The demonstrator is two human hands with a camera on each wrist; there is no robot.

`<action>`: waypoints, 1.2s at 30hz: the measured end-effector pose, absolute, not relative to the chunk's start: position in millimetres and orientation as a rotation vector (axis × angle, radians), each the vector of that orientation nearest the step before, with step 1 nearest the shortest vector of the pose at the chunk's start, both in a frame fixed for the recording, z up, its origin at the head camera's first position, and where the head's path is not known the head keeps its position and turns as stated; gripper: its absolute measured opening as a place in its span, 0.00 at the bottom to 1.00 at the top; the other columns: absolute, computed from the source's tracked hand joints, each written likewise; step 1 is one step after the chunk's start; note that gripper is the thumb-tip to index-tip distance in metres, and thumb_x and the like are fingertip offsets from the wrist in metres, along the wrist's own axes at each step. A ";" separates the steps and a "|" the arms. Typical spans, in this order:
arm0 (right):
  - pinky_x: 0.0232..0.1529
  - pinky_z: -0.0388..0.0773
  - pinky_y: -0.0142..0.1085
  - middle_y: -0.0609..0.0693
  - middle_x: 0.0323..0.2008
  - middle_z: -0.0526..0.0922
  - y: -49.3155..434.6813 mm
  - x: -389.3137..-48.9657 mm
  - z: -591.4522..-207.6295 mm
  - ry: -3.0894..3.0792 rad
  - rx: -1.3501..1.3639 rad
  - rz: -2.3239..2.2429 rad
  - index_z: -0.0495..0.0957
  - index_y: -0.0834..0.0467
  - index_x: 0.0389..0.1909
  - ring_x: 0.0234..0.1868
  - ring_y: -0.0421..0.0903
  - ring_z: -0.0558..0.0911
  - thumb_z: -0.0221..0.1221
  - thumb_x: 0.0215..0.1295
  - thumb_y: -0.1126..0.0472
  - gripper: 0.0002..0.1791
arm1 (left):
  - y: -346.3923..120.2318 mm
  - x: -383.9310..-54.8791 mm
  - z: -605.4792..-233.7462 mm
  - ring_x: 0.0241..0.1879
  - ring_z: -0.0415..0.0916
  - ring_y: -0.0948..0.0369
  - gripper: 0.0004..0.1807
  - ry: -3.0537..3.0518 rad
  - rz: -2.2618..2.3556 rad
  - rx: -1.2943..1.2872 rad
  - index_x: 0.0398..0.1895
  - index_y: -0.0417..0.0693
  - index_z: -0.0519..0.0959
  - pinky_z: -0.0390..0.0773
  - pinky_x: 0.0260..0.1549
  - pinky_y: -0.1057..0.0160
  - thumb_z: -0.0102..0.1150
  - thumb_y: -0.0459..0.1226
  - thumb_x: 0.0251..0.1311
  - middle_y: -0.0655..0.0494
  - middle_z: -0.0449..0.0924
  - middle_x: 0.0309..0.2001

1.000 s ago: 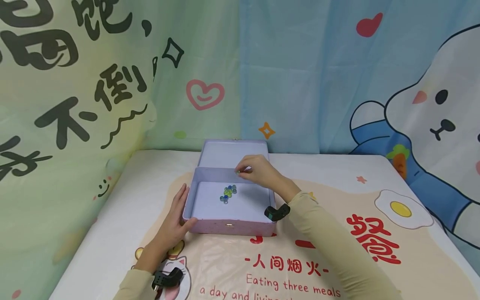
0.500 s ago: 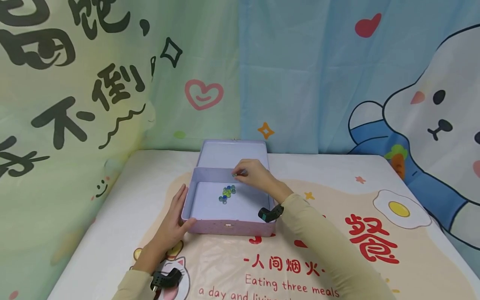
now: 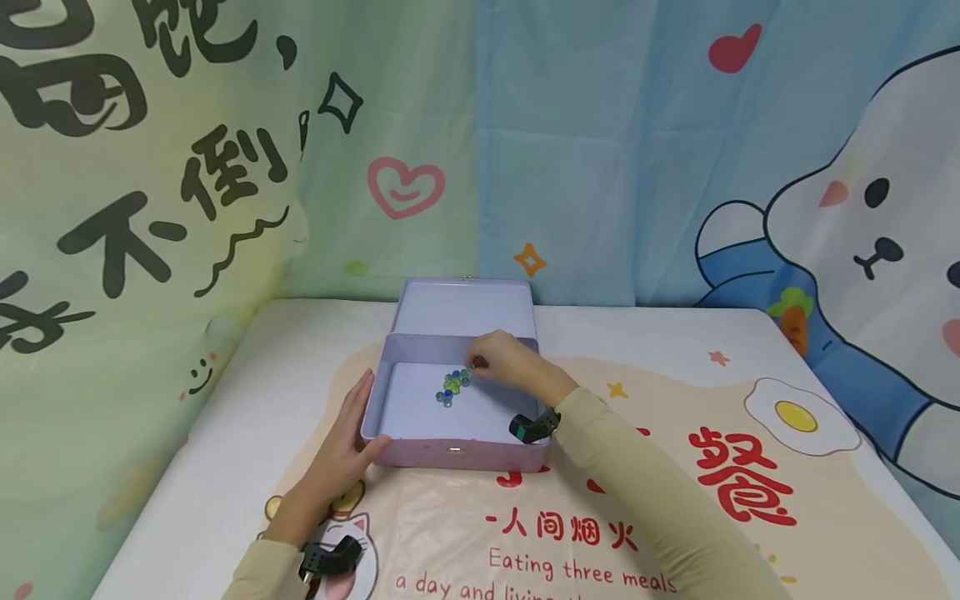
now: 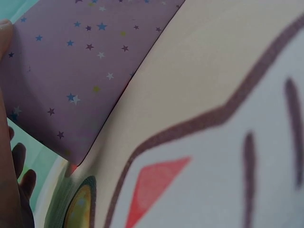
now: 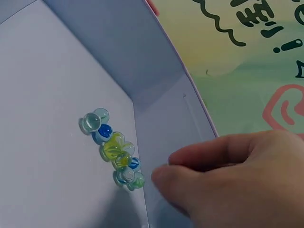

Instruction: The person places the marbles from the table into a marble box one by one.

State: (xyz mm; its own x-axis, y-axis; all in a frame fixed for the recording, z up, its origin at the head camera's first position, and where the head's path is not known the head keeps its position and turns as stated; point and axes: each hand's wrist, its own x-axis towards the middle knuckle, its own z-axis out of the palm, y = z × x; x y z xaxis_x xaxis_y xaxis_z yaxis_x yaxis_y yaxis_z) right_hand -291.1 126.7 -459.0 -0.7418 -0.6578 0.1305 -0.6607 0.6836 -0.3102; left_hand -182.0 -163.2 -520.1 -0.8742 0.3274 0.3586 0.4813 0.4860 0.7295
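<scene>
An opened lilac tin box (image 3: 453, 454) lies on the table, its lid (image 3: 463, 307) folded back. Several glass marbles (image 3: 448, 387), clear, blue and yellow-green, form a crooked cluster on its floor; the right wrist view shows these marbles (image 5: 111, 148) touching one another. My right hand (image 3: 510, 362) reaches in near the far end of the cluster. In the right wrist view, this hand (image 5: 232, 175) pinches thumb and forefinger together over a marble that is mostly hidden. My left hand (image 3: 348, 442) rests along the box's left side, fingers extended, thumb at the front corner.
A printed tablecloth (image 3: 600, 492) with lettering and cartoon pictures covers the table. Behind it hangs a green and blue curtain (image 3: 558, 150). The box walls (image 5: 166, 104) stand around the marbles. A black wrist device (image 3: 535, 427) sits on each arm.
My right hand has come down and slightly nearer, from above the box's back wall to beside the far end of the marble cluster. The left hand stays against the box.
</scene>
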 end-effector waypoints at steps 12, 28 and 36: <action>0.37 0.78 0.30 0.46 0.31 0.85 121.4 -288.6 -459.1 -2.992 1.135 0.380 0.85 0.57 0.32 0.31 0.37 0.77 0.65 0.57 0.65 0.03 | -163.9 -179.0 -515.9 0.73 0.45 0.42 0.50 -2.545 -1.325 -0.709 0.76 0.51 0.42 0.52 0.63 0.32 0.60 0.45 0.55 0.47 0.42 0.76; 0.37 0.76 0.29 0.45 0.31 0.85 118.2 -289.9 -462.4 -3.056 1.133 0.296 0.86 0.55 0.35 0.30 0.36 0.75 0.66 0.57 0.63 0.05 | -165.8 -178.6 -514.3 0.73 0.45 0.43 0.50 -2.544 -1.329 -0.717 0.76 0.50 0.42 0.53 0.63 0.34 0.61 0.43 0.55 0.47 0.42 0.76; 0.41 0.78 0.31 0.46 0.34 0.86 117.6 -291.7 -465.5 -3.115 1.080 0.324 0.86 0.55 0.37 0.31 0.37 0.76 0.64 0.58 0.62 0.06 | -166.0 -182.7 -519.4 0.73 0.44 0.43 0.50 -2.560 -1.342 -0.724 0.76 0.49 0.41 0.52 0.64 0.34 0.60 0.43 0.56 0.46 0.41 0.76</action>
State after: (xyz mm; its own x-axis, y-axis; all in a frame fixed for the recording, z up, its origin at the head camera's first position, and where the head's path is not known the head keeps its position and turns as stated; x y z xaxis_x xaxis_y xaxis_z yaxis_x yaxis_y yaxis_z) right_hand -291.7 117.6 -465.5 -0.7746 -0.6251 -0.0967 -0.5917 0.7701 -0.2383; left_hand -182.7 -166.0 -519.4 -0.8698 0.3420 0.3556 0.4871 0.4797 0.7298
